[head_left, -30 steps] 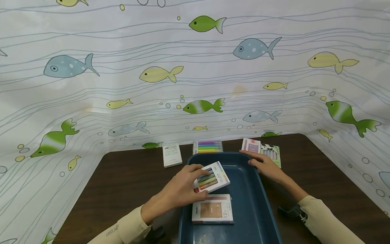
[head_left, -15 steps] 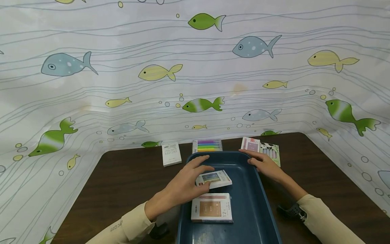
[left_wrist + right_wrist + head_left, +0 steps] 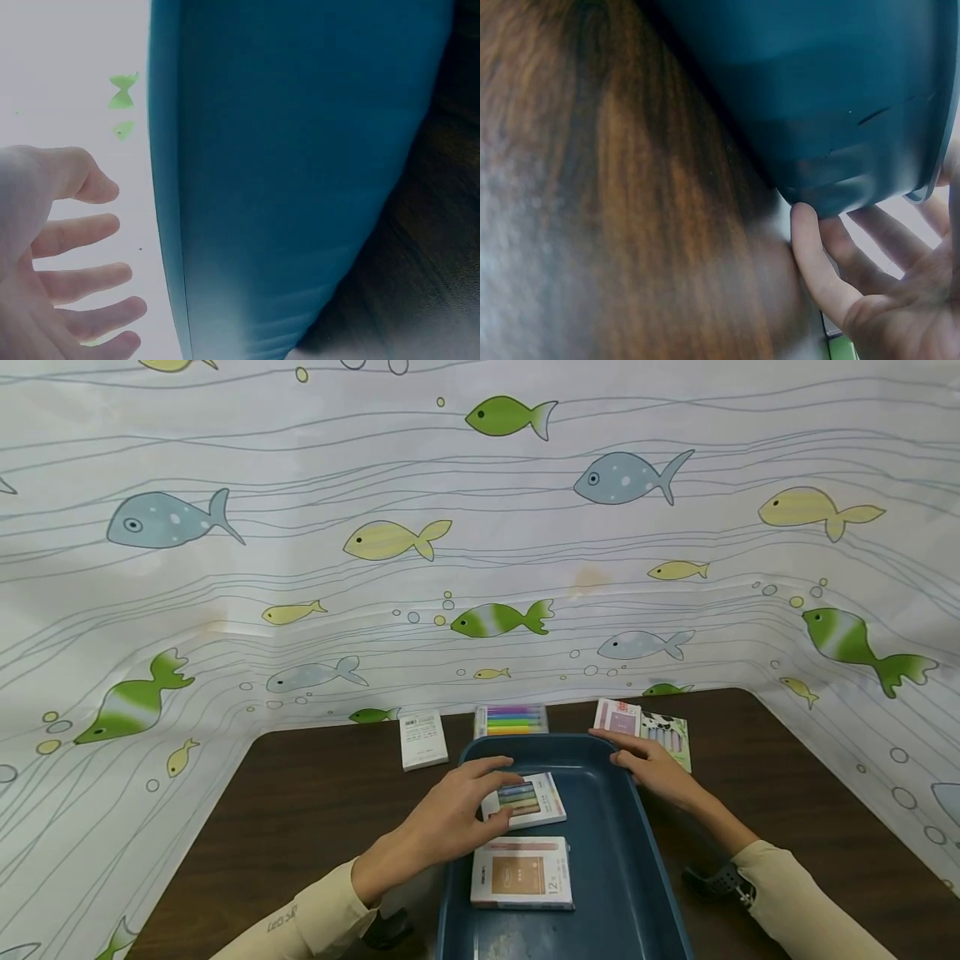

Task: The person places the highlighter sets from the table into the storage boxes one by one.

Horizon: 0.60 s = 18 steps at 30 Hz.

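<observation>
A white box with a window showing coloured sticks (image 3: 536, 802) lies in the blue tray (image 3: 660, 893). Over its left part is my left hand (image 3: 450, 806), fingers spread and not closed round it; whether the fingertips touch it I cannot tell. A second white box with a brown panel, marked 12 (image 3: 519, 872), lies nearer in the same tray. My right hand (image 3: 660, 768) holds the tray's far right corner, the thumb over the rim. The right wrist view shows that hand's fingers (image 3: 806, 225) around the outside of the corner.
Beyond the tray on the dark wooden table (image 3: 300, 810) lie a white box (image 3: 423, 741), a pack of coloured pens (image 3: 512, 721), a box with a mauve panel (image 3: 619, 718) and a box with a cow pattern (image 3: 667, 735). A fish-print sheet (image 3: 480, 585) surrounds the table.
The box with the coloured sticks, gripped and tilted in my left hand a second ago, has come down flat into the tray. The left fingers have spread off it. My right hand stays put.
</observation>
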Each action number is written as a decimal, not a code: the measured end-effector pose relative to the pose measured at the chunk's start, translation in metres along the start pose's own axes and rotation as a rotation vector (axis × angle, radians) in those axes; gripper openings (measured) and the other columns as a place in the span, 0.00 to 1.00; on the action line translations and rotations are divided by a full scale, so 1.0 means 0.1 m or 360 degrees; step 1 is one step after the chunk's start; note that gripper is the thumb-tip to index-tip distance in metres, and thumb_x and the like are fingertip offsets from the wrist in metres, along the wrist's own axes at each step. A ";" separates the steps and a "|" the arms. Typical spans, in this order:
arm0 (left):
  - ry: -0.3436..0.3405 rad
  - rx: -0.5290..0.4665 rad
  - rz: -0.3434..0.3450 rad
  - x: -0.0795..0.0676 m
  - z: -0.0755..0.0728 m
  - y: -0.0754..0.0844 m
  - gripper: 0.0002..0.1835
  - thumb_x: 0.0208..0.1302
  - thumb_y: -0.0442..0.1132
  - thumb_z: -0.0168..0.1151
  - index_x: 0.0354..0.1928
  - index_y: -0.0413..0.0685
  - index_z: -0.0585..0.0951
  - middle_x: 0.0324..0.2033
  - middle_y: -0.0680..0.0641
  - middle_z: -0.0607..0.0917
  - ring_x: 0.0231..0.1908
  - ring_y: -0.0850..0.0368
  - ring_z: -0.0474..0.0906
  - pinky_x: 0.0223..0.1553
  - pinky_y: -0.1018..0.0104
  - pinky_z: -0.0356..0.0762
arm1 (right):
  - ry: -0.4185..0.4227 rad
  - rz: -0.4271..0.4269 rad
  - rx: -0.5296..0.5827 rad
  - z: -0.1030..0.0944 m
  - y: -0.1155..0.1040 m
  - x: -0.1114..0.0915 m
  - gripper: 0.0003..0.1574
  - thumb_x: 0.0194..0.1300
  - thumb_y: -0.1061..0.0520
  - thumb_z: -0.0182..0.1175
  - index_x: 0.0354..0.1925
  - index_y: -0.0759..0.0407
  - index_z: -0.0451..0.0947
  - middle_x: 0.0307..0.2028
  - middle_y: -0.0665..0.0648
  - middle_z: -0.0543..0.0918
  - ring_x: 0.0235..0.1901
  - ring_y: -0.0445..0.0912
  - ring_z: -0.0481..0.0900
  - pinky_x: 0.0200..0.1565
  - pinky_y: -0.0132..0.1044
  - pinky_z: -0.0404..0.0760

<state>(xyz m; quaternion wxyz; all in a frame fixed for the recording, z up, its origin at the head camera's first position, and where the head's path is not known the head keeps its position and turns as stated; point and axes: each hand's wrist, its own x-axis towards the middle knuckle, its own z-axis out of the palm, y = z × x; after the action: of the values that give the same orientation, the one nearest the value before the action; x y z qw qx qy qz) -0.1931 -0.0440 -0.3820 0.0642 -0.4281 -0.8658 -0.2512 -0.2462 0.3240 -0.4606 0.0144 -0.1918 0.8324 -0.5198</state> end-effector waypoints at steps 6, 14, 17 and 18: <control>-0.0049 0.0028 -0.0028 -0.01 -0.02 0.00 0.22 0.69 0.43 0.66 0.64 0.51 0.81 0.69 0.45 0.73 0.66 0.46 0.71 0.60 0.44 0.71 | 0.0003 0.0022 -0.0023 0.00 0.00 0.00 0.27 0.81 0.56 0.49 0.74 0.46 0.68 0.57 0.63 0.78 0.18 0.45 0.63 0.26 0.40 0.71; -0.0072 0.0033 -0.0070 -0.04 -0.07 0.00 0.22 0.70 0.43 0.65 0.64 0.51 0.80 0.68 0.42 0.73 0.65 0.43 0.71 0.61 0.41 0.69 | 0.0011 0.0027 -0.0023 -0.01 0.00 0.01 0.27 0.81 0.55 0.49 0.74 0.44 0.69 0.61 0.61 0.77 0.31 0.51 0.77 0.28 0.41 0.73; -0.0071 0.0038 -0.0087 -0.05 -0.08 -0.02 0.21 0.70 0.43 0.64 0.64 0.52 0.80 0.68 0.42 0.73 0.66 0.43 0.70 0.61 0.41 0.69 | 0.0003 0.0034 -0.0028 -0.01 0.01 0.01 0.27 0.81 0.55 0.49 0.74 0.45 0.69 0.60 0.62 0.77 0.25 0.48 0.73 0.26 0.40 0.72; -0.0068 0.0039 -0.0090 -0.06 -0.08 -0.02 0.21 0.70 0.42 0.64 0.64 0.52 0.80 0.68 0.42 0.73 0.66 0.43 0.70 0.61 0.41 0.69 | 0.0003 0.0034 -0.0030 -0.01 0.01 0.01 0.27 0.81 0.55 0.49 0.74 0.45 0.69 0.60 0.62 0.77 0.25 0.47 0.72 0.26 0.40 0.72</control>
<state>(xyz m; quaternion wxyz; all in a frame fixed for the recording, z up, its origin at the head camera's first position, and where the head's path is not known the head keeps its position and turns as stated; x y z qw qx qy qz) -0.1921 -0.0535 -0.3777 0.0437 -0.4080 -0.8817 -0.2330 -0.2476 0.3248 -0.4610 0.0173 -0.1825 0.8392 -0.5120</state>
